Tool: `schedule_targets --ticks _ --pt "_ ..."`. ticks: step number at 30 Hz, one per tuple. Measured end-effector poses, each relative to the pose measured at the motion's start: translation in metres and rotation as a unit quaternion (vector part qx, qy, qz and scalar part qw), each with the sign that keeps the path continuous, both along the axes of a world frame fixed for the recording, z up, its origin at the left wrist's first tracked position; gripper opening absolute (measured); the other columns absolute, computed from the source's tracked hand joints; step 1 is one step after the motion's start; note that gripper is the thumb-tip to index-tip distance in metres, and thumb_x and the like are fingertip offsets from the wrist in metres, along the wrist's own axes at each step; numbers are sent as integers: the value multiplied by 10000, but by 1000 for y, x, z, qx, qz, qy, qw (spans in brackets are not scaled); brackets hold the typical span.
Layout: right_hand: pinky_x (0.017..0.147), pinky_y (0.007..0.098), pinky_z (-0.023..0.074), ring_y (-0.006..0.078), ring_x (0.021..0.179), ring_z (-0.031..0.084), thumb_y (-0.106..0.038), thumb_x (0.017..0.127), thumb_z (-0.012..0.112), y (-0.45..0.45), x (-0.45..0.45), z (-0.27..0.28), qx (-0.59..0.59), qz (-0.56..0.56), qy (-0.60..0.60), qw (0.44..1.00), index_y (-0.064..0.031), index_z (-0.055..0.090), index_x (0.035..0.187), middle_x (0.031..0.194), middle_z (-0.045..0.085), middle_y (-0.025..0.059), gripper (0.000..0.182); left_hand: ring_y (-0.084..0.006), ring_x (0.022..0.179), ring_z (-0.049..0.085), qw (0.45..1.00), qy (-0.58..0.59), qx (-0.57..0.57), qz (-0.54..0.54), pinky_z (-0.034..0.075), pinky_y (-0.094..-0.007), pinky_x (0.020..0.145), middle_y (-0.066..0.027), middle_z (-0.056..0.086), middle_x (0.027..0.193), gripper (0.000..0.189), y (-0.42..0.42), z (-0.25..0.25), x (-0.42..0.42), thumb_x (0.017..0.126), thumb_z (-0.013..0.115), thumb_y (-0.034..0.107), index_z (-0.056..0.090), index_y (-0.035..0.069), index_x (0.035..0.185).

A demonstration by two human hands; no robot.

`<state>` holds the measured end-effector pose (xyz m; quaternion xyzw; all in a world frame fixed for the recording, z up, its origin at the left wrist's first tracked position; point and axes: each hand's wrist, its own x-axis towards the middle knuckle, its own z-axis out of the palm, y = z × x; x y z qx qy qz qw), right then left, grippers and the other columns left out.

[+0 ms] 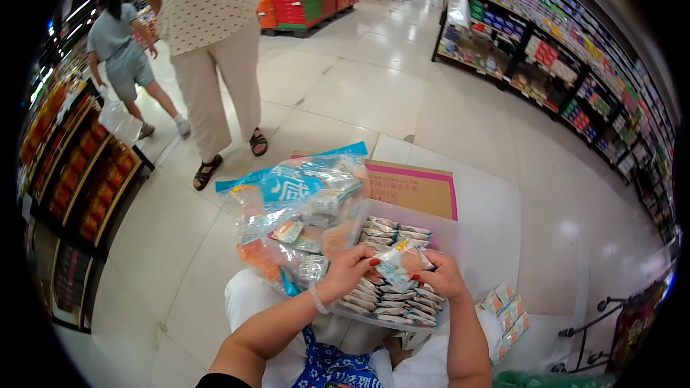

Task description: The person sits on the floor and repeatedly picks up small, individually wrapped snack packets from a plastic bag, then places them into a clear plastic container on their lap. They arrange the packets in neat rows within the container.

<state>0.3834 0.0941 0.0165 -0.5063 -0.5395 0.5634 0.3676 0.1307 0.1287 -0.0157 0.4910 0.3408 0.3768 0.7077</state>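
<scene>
Between my two hands I hold a small wrapped snack packet [401, 264], its printed face turned up. My left hand [350, 272] pinches its left edge, and my right hand [443, 275] grips the right edge. Just below it, a clear plastic bin [455, 231] holds rows of similar packets [407, 304] standing on edge. A large clear bag with blue print [294, 188] lies to the left, with more packets loose inside. It leans against the bin's left side. Under the bag and bin, the far part of a cardboard box [415, 186] shows.
Several packets [509, 312] lie right of my knee. Wheeled metal legs [585, 323] stand at the lower right. A person in patterned top and light trousers [215, 64] stands ahead; another person [116, 43] walks behind. Stocked shelves line the left [81, 172] and right [517, 43].
</scene>
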Motion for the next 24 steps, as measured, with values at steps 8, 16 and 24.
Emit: schedule_targets --ticks 8,16,24 --pt "551 220 491 43 642 597 -48 779 793 6 -1 -10 28 -4 -45 999 -2 701 1071 832 671 -1 310 -113 851 662 998 46 -27 -26 581 -257 707 -43 664 964 180 14 -28 7 1010 602 161 607 -9 1070" --pt "583 208 515 56 653 613 -89 913 723 8 -9 -33 -50 -145 120 981 -31 649 984 822 690 25 117 -74 849 634 995 19 -73 68 590 -243 724 -19 666 986 194 9 -11 13 975 655 133 605 -3 1103" --pt "599 246 481 78 648 588 -32 956 607 5 -21 -41 24 -139 -35 989 -18 561 929 761 647 45 55 -86 990 617 995 -21 -92 25 505 -252 871 -28 669 1116 289 5 -4 15 1013 608 198 595 13 1234"
